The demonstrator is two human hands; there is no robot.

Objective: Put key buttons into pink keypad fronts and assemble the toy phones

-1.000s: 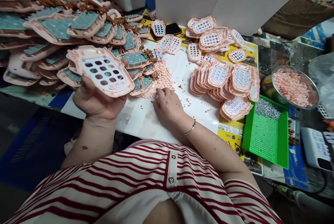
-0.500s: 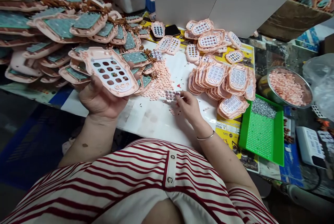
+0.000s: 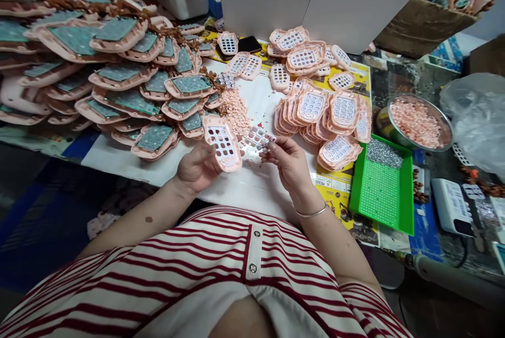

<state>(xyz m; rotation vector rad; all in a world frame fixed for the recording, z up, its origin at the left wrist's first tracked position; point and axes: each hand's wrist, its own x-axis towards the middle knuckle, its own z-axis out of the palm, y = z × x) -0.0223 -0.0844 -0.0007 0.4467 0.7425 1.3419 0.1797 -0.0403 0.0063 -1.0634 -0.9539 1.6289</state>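
My left hand [image 3: 196, 171] grips a pink plastic phone cover [image 3: 229, 162] by its left side. The cover is tilted, and its white panel shows rows of open key holes. Just right of it, my right hand [image 3: 290, 163] pinches a small clear keypad sheet [image 3: 257, 138] by its right end, between thumb and fingers. The sheet and the cover are close together above the white work surface [image 3: 252, 188]; whether they touch I cannot tell. Behind them lies a heap of tiny pink pieces [image 3: 235, 109].
Pink shells with green circuit boards [image 3: 153, 138] are piled at left. Stacked covers with keypads [image 3: 311, 106] stand at right, beside a green tray [image 3: 381, 196] of small metal parts and a metal bowl [image 3: 420, 122] of pink pieces. A large carton [image 3: 300, 1] stands behind.
My left hand has brought the phone cover down and right, towards the keypad sheet. My right hand has lifted the sheet slightly. The view has shifted a little to the right.
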